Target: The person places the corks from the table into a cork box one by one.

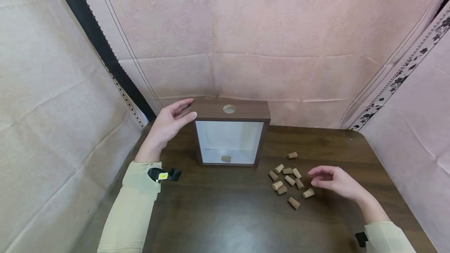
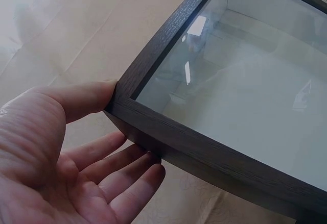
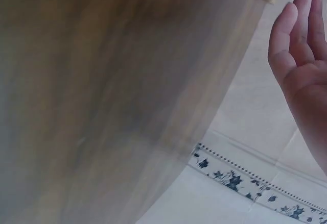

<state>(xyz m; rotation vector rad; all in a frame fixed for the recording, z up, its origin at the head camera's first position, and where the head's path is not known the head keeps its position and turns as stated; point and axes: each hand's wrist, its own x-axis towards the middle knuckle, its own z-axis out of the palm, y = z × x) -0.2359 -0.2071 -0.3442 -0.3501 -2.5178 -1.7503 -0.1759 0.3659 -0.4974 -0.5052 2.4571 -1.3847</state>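
A brown wood-framed box [image 1: 232, 113] with a clear front and a round hole in its top stands upright on the table. Inside, at the bottom, lies one cork [image 1: 226, 159]. My left hand [image 1: 169, 122] is at the box's upper left corner. In the left wrist view its thumb [image 2: 89, 99] touches the frame's corner [image 2: 120, 99], and the loosely extended fingers rest along the side. My right hand [image 1: 335, 182] hovers just right of a loose group of corks [image 1: 290, 180], fingers slightly bent and holding nothing. In the right wrist view, that hand [image 3: 306, 66] shows at the right edge.
One cork [image 1: 292, 155] lies apart behind the group, another [image 1: 293, 203] nearer the front. The dark wooden table [image 1: 225, 206] is enclosed by pale cloth [image 1: 263, 30] at the back and both sides. Black wristbands [image 1: 163, 175] sit at both sleeves.
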